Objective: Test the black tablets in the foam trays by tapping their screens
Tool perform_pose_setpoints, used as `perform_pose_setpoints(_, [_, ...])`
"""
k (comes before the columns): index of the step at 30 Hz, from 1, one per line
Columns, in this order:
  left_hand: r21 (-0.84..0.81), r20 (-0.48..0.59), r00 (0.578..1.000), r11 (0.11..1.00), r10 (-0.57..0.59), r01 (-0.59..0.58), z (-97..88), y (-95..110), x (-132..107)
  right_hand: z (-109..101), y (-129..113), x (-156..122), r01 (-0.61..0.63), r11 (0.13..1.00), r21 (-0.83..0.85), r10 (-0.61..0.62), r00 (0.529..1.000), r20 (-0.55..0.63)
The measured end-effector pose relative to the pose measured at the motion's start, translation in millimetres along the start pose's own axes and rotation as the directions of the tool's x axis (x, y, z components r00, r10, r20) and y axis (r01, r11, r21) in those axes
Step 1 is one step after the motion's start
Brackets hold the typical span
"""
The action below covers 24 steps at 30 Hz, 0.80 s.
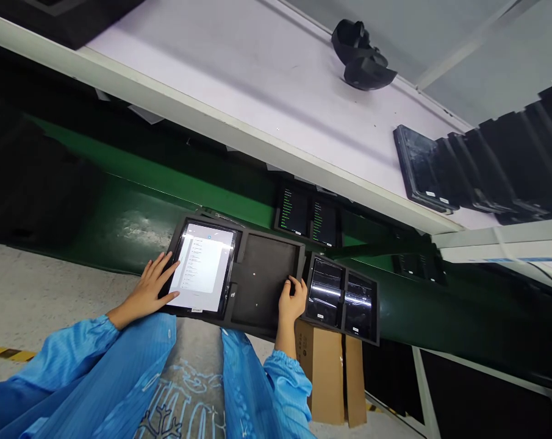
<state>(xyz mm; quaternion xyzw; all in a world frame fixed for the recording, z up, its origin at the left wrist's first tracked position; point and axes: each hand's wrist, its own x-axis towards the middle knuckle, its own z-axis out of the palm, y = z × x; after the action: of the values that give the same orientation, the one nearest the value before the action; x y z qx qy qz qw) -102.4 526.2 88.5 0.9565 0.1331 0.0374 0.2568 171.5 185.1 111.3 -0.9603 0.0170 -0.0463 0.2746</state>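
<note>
Two bare hands flank one black tray (269, 277) that lies along the near edge of the green counter (143, 225). Our left hand (150, 286) is spread wide, palm down, its fingers over the tray's left rim and onto the lit tablet (205, 262), gripping nothing. Our right hand (293, 299) is curled closed on the right rim. The tablet sits in the left compartment, showing a pale list; the right compartment shows its dark floor. We judge the step in hand to be checking that screen, and the next move to call for a light fingertip with the tray kept steady. Just right lie two dark-screened tablets (325, 289) in another tray; farther off, screens with green text (324, 222), then the white shelf (257, 91).
</note>
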Motion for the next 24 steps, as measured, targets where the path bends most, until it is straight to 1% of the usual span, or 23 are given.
perform_pose_setpoints(5, [0.021, 0.012, 1.000, 1.000, 0.020, -0.020, 9.3, 7, 8, 0, -1, 0, 0.008, 1.000, 0.008, -0.008, 1.000, -0.003])
perform_pose_setpoints(7, [0.023, -0.004, 1.000, 1.000, -0.002, 0.003, 12.6, 8, 17, 0, -2, 0, 0.009, 1.000, 0.011, -0.009, 1.000, -0.009])
perform_pose_setpoints(9, [0.007, -0.041, 0.998, 0.999, -0.053, 0.053, 13.1, 9, 33, 0, -3, 0, 0.009, 1.000, 0.012, -0.008, 1.000, -0.017])
perform_pose_setpoints(12, [-0.061, -0.105, 0.982, 0.987, -0.155, 0.149, 6.1, 8, 67, 0, -3, -1, 0.005, 1.000, 0.011, -0.005, 1.000, -0.017])
perform_pose_setpoints(15, [-0.183, -0.198, 0.937, 0.950, -0.286, 0.251, -7.8, 1, 102, 0, -2, 0, 0.005, 1.000, 0.011, -0.005, 1.000, -0.002])
perform_pose_setpoints(17, [-0.255, -0.241, 0.903, 0.921, -0.355, 0.294, -16.9, -6, 115, 0, -1, 0, 0.007, 1.000, 0.012, -0.007, 1.000, 0.002])
perform_pose_setpoints(18, [-0.265, -0.244, 0.897, 0.916, -0.367, 0.302, -20.3, -9, 117, 0, -1, 0, 0.006, 1.000, 0.013, -0.006, 1.000, 0.001])
perform_pose_setpoints(20, [-0.245, -0.218, 0.912, 0.924, -0.348, 0.294, -23.9, -15, 113, 1, -1, 0, 0.005, 1.000, 0.015, -0.004, 1.000, -0.010])
perform_pose_setpoints(22, [-0.236, -0.163, 0.936, 0.934, -0.311, 0.269, -23.0, -19, 100, 1, -2, 0, 0.005, 1.000, 0.017, -0.004, 1.000, -0.023])
perform_pose_setpoints(24, [-0.280, -0.094, 0.954, 0.927, -0.283, 0.248, -19.0, -21, 84, 2, -2, 0, 0.004, 1.000, 0.018, -0.003, 0.999, -0.032])
